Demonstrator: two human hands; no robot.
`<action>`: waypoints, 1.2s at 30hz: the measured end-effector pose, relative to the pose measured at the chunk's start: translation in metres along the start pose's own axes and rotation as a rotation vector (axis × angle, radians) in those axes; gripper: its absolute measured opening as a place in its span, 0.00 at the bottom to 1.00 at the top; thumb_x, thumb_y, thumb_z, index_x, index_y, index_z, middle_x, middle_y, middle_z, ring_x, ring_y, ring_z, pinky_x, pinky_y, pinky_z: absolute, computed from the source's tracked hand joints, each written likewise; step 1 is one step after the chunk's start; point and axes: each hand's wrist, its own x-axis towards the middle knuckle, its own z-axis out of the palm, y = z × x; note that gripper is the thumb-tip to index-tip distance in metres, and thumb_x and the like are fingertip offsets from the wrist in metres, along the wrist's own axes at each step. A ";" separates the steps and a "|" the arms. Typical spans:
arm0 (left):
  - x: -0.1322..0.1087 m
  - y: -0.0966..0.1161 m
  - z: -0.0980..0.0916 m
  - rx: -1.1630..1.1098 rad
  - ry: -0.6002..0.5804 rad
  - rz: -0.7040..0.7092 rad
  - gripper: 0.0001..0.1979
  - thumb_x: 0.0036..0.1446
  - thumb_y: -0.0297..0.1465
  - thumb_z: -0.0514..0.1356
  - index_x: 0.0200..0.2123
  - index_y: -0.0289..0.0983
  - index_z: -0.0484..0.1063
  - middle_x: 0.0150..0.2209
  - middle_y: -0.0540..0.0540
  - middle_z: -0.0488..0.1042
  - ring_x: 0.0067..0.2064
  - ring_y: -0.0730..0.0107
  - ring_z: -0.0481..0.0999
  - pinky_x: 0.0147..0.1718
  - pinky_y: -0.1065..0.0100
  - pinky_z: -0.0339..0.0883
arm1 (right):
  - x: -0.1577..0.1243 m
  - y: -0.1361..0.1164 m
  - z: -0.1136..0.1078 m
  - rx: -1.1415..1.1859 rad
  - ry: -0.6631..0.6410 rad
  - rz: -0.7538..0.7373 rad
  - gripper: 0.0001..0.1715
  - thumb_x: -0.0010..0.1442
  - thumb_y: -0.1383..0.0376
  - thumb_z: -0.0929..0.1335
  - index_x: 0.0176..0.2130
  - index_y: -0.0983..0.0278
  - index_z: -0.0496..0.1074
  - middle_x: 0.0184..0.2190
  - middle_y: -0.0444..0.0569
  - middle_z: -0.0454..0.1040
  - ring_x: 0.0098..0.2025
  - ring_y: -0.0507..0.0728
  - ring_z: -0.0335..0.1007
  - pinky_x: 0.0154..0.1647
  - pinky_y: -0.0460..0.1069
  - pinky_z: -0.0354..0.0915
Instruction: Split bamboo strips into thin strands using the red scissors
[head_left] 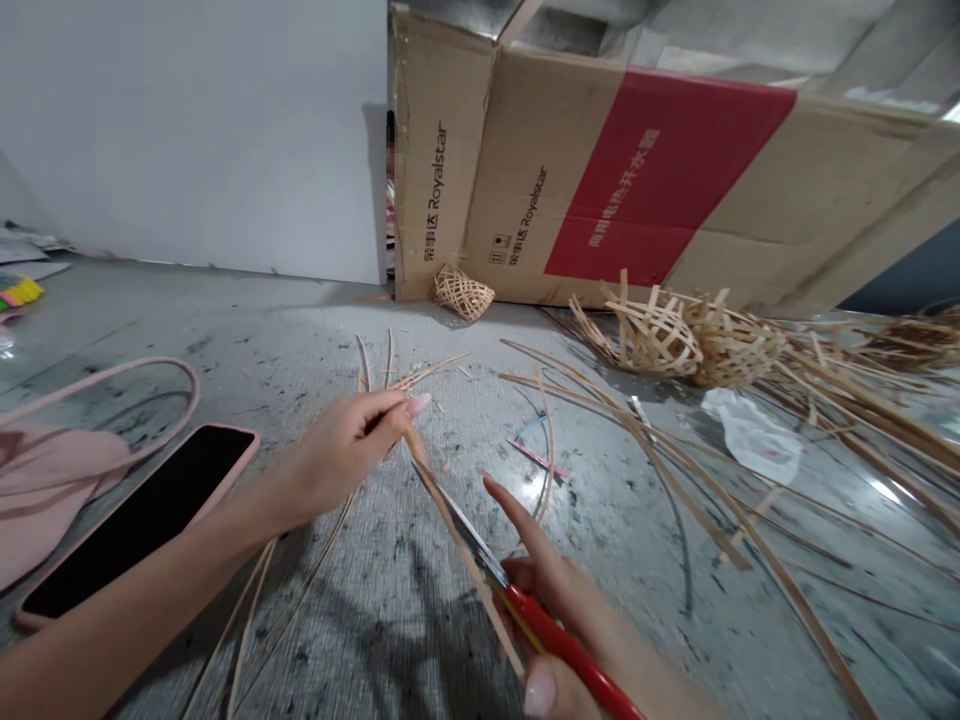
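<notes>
Head view, lower middle of the frame: left hand pinching a bamboo strip, right hand gripping red scissors, blades against the strip. Upper right, woven baskets; left, a phone, on the floor.

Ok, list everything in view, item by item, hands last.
Scissors: one pair, red handles, in the right hand.
Weaving strip: one, tan, pinched in the left hand, beside the blades.
Loose strips: many, tan, scattered across the grey floor.
Unfinished woven pieces: two, tan, by the box, at right.
Small woven basket: one, tan, against the box.
Cardboard box: one, brown with red panel, at the back.
Phone: one, pink case, at left.
Cloth bag: one, pink, far left.
Plastic bag: one, white, at right.
Left hand: bare, pinching the strip.
Right hand: bare, gripping the scissors.
</notes>
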 end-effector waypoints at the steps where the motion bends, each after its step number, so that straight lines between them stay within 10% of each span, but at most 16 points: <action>1: 0.000 0.000 0.000 -0.003 0.001 -0.003 0.20 0.64 0.39 0.48 0.20 0.40 0.51 0.19 0.57 0.49 0.22 0.74 0.52 0.23 0.69 0.48 | 0.002 0.002 0.001 0.017 0.007 -0.020 0.69 0.48 0.26 0.57 0.70 0.64 0.33 0.24 0.37 0.56 0.22 0.52 0.50 0.22 0.48 0.50; 36: 0.000 0.001 0.002 0.079 0.034 -0.042 0.19 0.63 0.39 0.46 0.20 0.40 0.52 0.18 0.56 0.53 0.22 0.74 0.55 0.24 0.67 0.49 | 0.007 0.022 0.011 -0.036 0.093 -0.094 0.59 0.59 0.39 0.66 0.71 0.59 0.34 0.18 0.34 0.58 0.20 0.52 0.48 0.22 0.47 0.49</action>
